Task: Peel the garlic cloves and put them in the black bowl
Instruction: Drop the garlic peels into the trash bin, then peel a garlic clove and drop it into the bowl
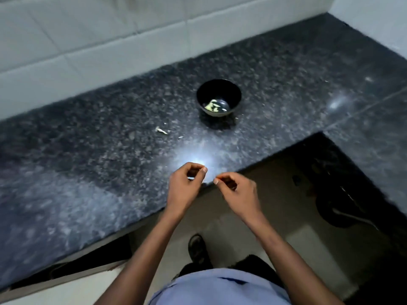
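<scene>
Left hand (185, 186): one, fingers curled, thumb and forefinger pinched together at the counter's front edge; whether a clove sits between them cannot be told, glare behind; right hand (235, 190): one, just beside, fingertips likewise pinched, contents too small to tell; both at the near rim of the granite counter (88, 150); open stone between hands and black bowl (218, 97); bowl: one, upright, well apart from hands, holding pale peeled garlic cloves (212, 105), count unclear; skin scraps (161, 130): about three, left of bowl; tiled wall (88, 40) behind.
</scene>
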